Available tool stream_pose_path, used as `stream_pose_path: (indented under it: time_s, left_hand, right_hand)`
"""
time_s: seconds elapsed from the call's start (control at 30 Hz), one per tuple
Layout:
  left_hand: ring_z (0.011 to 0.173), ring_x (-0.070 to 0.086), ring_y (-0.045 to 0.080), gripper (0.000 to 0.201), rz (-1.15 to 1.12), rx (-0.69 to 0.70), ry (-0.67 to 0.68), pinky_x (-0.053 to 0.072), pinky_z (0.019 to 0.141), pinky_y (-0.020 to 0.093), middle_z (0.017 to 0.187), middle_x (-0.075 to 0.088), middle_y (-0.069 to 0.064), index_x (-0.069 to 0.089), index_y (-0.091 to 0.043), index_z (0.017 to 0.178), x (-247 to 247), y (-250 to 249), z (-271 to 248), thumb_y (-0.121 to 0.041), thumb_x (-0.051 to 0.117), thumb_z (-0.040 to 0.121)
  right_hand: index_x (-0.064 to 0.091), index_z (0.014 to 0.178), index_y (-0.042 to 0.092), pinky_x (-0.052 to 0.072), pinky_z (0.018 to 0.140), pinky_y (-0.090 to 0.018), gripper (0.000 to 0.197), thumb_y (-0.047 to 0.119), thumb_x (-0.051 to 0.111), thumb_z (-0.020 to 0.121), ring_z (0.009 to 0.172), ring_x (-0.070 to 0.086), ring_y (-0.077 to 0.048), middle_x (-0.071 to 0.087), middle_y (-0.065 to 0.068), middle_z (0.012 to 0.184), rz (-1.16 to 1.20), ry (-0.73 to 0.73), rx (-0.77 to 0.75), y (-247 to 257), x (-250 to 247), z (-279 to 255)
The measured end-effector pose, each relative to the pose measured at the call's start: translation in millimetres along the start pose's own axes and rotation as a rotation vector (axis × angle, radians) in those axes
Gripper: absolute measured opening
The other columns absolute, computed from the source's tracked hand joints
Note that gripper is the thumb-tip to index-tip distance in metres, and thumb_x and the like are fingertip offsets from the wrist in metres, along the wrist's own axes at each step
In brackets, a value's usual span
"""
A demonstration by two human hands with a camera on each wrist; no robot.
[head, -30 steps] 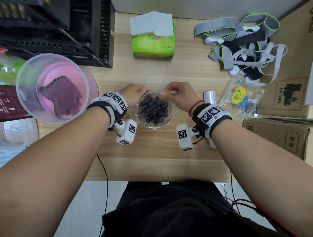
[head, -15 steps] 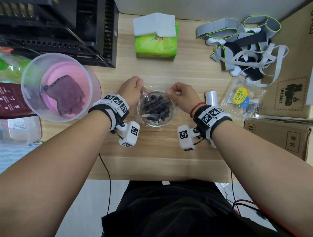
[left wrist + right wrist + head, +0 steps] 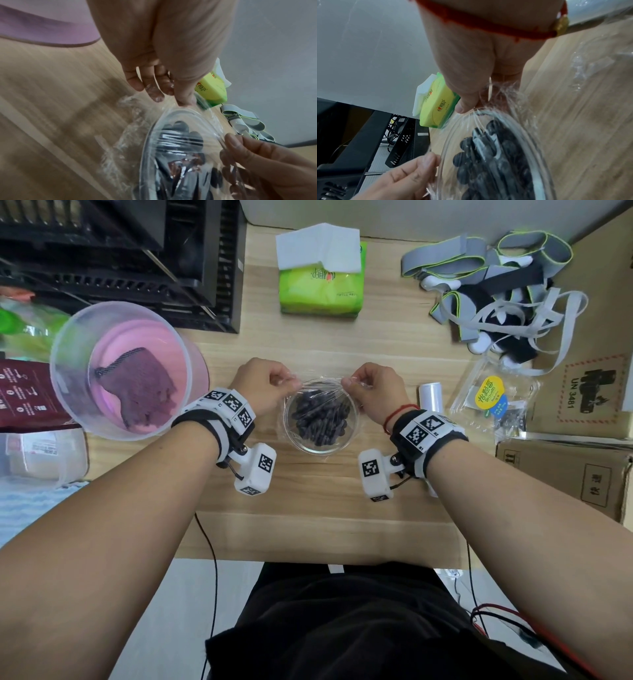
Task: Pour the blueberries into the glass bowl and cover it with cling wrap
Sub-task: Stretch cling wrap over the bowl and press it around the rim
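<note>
Your counter point(image 3: 308, 501) is pale wood grain, backed by a grey wall along the top of the frame, with a light floor below its near edge. At the centre of the frame sits the glass bowl point(image 3: 320, 447), upright with its mouth facing up; being round, it has no long axis to speak of. The blueberries point(image 3: 320, 419) lie heaped inside it. The cling wrap point(image 3: 322, 393) stretches across the bowl's far rim, running left to right between your hands, wrinkled and loose at the sides.

Your left hand point(image 3: 262, 386) has its fingers curled, pinching the wrap at the bowl's upper left. Your right hand point(image 3: 375, 390) does likewise at the upper right, its thumb and fingers closed on the film.

Left of the bowl stands a clear tub point(image 3: 68, 392) holding a purple cloth point(image 3: 144, 386). A green tissue pack point(image 3: 322, 285) lies beyond the bowl, straps point(image 3: 496, 296) at the upper right, and a small white roll point(image 3: 431, 398) just beside your right wrist.
</note>
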State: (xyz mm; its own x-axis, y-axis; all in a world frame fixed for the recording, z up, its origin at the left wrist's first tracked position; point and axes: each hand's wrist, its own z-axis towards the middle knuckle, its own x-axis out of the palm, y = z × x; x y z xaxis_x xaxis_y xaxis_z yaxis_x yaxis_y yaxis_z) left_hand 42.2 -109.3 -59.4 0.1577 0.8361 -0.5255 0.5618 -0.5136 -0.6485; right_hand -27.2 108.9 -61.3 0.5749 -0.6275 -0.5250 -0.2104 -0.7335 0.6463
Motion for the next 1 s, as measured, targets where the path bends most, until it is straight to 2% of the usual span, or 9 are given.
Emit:
stream_pose_path:
  time_s: [0.1,0.2,0.37,0.43,0.53,0.63,0.77,0.9,1.0]
  left_hand:
    - [0.066,0.051,0.011,0.020,0.003,0.007,-0.039,0.043,0.066,0.026,0.066,0.060,-0.007,0.069,-0.017,0.080,2.0,-3.9,0.0,-0.033,0.066,0.092]
    - [0.072,0.061,0.017,0.023,-0.080,-0.019,-0.073,0.051,0.079,0.033,0.077,0.072,-0.001,0.067,-0.012,0.080,7.3,-3.7,3.1,-0.030,0.063,0.094]
    - [0.080,0.070,0.025,0.024,-0.080,-0.078,-0.132,0.055,0.083,0.035,0.079,0.075,0.002,0.067,-0.015,0.077,13.8,-1.2,7.7,-0.035,0.065,0.090]
    - [0.080,0.069,0.024,0.024,-0.093,-0.117,-0.127,0.055,0.081,0.035,0.078,0.074,-0.001,0.068,-0.019,0.074,15.7,-0.6,9.2,-0.037,0.065,0.090]
    - [0.069,0.056,0.017,0.030,-0.098,-0.190,-0.090,0.044,0.068,0.026,0.066,0.060,-0.008,0.063,-0.021,0.067,16.5,-4.0,8.2,-0.036,0.064,0.093]
    - [0.075,0.056,0.016,0.034,-0.135,-0.255,-0.056,0.043,0.071,0.025,0.075,0.065,-0.002,0.070,-0.010,0.080,16.5,-5.4,7.9,-0.039,0.062,0.094]
    - [0.089,0.059,0.016,0.027,-0.167,-0.352,-0.006,0.041,0.083,0.025,0.082,0.065,-0.008,0.069,-0.020,0.079,13.2,-9.9,6.2,-0.042,0.063,0.093]
    - [0.103,0.064,0.017,0.038,-0.225,-0.418,-0.007,0.048,0.098,0.030,0.111,0.071,-0.001,0.074,-0.015,0.111,12.0,-10.0,4.4,-0.045,0.072,0.086]
    - [0.105,0.064,0.015,0.033,-0.248,-0.440,-0.018,0.048,0.094,0.027,0.110,0.072,-0.005,0.076,-0.021,0.101,13.7,-8.7,1.9,-0.046,0.077,0.080]
  right_hand:
    - [0.057,0.073,0.023,0.060,0.069,-0.046,0.025,0.039,0.069,0.088,0.071,0.069,-0.029,0.069,-0.008,0.077,0.006,-0.018,0.006,-1.0,1.4,0.4]
    - [0.057,0.074,0.021,0.060,0.063,-0.044,0.025,0.038,0.070,0.088,0.068,0.070,-0.030,0.071,-0.013,0.080,0.023,-0.023,0.019,-2.2,2.1,0.3]
    - [0.057,0.076,0.020,0.047,0.058,-0.023,0.025,0.039,0.067,0.089,0.068,0.060,-0.016,0.059,0.006,0.071,-0.030,-0.049,0.002,-5.6,1.9,2.2]
    - [0.057,0.075,0.022,0.051,0.064,-0.027,0.025,0.040,0.067,0.089,0.070,0.062,-0.018,0.061,0.005,0.072,-0.026,-0.044,0.014,-8.0,3.2,3.8]
    - [0.059,0.076,0.021,0.054,0.063,-0.028,0.025,0.041,0.067,0.089,0.070,0.066,-0.020,0.068,-0.003,0.078,0.025,-0.021,0.056,-9.7,5.0,5.6]
    - [0.062,0.078,0.018,0.051,0.055,-0.021,0.026,0.041,0.067,0.090,0.063,0.066,-0.016,0.070,-0.005,0.078,0.060,0.011,0.085,-10.3,4.6,7.6]
    - [0.061,0.072,0.017,0.054,0.058,-0.027,0.028,0.038,0.067,0.090,0.058,0.065,-0.019,0.069,-0.006,0.072,0.117,0.069,0.131,-9.8,4.0,11.2]
    - [0.061,0.072,0.014,0.054,0.055,-0.028,0.029,0.036,0.067,0.091,0.054,0.061,-0.019,0.066,-0.006,0.067,0.144,0.114,0.174,-7.9,3.9,15.2]
    - [0.059,0.067,0.015,0.051,0.053,-0.028,0.033,0.035,0.066,0.092,0.052,0.056,-0.016,0.061,-0.003,0.063,0.167,0.145,0.199,-8.6,4.7,16.0]
